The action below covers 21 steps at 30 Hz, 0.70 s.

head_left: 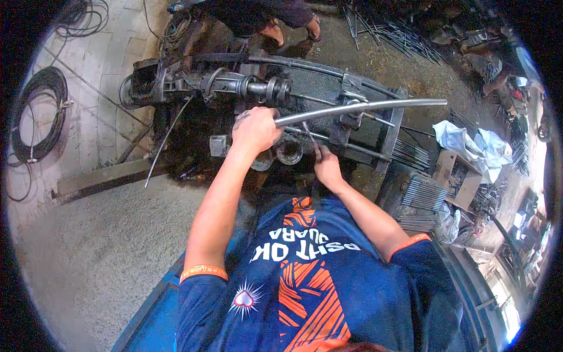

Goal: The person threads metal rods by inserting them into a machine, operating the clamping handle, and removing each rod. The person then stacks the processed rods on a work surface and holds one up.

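My left hand (255, 130) is closed around the near end of a long, slightly curved grey metal pipe (366, 107). The pipe runs to the right across a dark, greasy machine (234, 85). My right hand (326, 168) is lower and to the right, gripping a thin metal rod (308, 134) that points up toward the pipe. Beneath both hands sit round metal sockets (289, 152) of the machine. My blue and orange shirt fills the lower middle.
Another person's sandalled feet (275, 29) stand beyond the machine. A coil of black cable (38, 114) lies on the tiled floor at left. Bundles of thin rods (423, 195), a cardboard box (456, 176) and a white plastic sheet (469, 141) crowd the right.
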{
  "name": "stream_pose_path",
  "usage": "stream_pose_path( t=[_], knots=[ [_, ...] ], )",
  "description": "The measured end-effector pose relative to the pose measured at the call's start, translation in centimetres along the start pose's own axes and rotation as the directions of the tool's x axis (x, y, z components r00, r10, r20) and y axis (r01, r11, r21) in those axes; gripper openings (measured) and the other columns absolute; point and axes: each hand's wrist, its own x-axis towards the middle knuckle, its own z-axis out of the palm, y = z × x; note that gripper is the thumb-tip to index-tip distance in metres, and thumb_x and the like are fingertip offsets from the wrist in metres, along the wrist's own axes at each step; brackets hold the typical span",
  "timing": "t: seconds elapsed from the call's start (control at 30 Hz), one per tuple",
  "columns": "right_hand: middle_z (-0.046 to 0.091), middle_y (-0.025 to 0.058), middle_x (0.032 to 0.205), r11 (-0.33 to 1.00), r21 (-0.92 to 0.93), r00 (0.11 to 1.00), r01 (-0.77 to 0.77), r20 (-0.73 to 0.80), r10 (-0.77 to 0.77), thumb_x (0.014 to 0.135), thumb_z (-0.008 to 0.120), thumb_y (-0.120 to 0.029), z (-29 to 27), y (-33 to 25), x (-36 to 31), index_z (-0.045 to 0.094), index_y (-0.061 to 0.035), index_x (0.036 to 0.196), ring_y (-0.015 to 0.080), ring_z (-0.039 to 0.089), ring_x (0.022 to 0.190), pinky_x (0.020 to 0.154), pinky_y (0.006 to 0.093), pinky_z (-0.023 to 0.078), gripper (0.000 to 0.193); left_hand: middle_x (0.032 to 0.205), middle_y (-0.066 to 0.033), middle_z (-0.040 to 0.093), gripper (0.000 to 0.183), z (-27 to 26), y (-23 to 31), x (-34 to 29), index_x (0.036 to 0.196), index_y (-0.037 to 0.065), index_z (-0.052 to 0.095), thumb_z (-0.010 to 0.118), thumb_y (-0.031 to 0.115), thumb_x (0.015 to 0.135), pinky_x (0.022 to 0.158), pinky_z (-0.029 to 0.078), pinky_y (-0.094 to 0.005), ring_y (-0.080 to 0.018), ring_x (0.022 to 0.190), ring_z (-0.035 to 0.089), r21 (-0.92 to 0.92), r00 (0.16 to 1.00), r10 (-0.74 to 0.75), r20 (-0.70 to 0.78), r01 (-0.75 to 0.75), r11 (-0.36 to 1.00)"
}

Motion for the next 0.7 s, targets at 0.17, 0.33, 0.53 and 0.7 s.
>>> stream_pose_path(
  t=[0.17, 0.33, 0.53, 0.7],
  knots=[
    [0.061, 0.0300, 0.087, 0.999, -0.022, 0.999, 0.042, -0.008, -0.043, 0.098, 0.049, -0.018, -0.6, -0.3, 1.8, 0.060, 0.0009, 0.106, 0.0484, 0.059, 0.085, 0.067, 0.0504, 0.048, 0.023, 0.091, -0.0163, 0.070, 0.027, 0.0, 0.0, 0.0, 0.094, 0.014, 0.074, 0.063, 0.035, 0.081, 0.082, 0.053, -0.0461, -0.0361, 0.087, 0.067, 0.017, 1.000, 0.004, 0.005, -0.004, 1.000],
    [0.062, 0.0288, 0.087, 0.986, -0.055, 0.983, 0.155, -0.089, -0.159, 0.096, 0.051, -0.018, 0.7, -1.4, 6.4, 0.061, 0.0012, 0.102, 0.0488, 0.058, 0.084, 0.070, 0.0521, 0.047, 0.023, 0.090, -0.0164, 0.070, 0.029, 0.2, -0.1, -0.2, 0.093, 0.013, 0.073, 0.064, 0.037, 0.081, 0.081, 0.053, -0.0467, -0.0363, 0.087, 0.067, -0.003, 0.998, 0.041, -0.037, -0.041, 0.999],
    [0.061, 0.0339, 0.082, 0.999, 0.015, 0.999, -0.050, 0.022, 0.050, 0.090, 0.052, -0.015, 0.2, 1.7, -1.3, 0.058, 0.0055, 0.095, 0.0510, 0.060, 0.080, 0.071, 0.0572, 0.048, 0.023, 0.093, -0.0154, 0.070, 0.028, 0.1, -0.3, -0.5, 0.097, 0.014, 0.072, 0.066, 0.037, 0.081, 0.082, 0.052, -0.0464, -0.0353, 0.089, 0.067, 0.000, 0.997, 0.054, -0.058, -0.054, 0.999],
    [0.062, 0.0329, 0.084, 0.985, -0.174, 0.986, -0.013, 0.159, 0.041, 0.092, 0.049, -0.015, -5.3, 4.1, -5.1, 0.051, 0.0037, 0.110, 0.0506, 0.060, 0.080, 0.072, 0.0573, 0.048, 0.026, 0.093, -0.0153, 0.070, 0.030, 0.0, -0.3, -0.5, 0.099, 0.014, 0.072, 0.066, 0.036, 0.081, 0.083, 0.052, -0.0465, -0.0351, 0.090, 0.066, -0.005, 0.998, 0.048, -0.041, -0.049, 0.999]
  ],
)
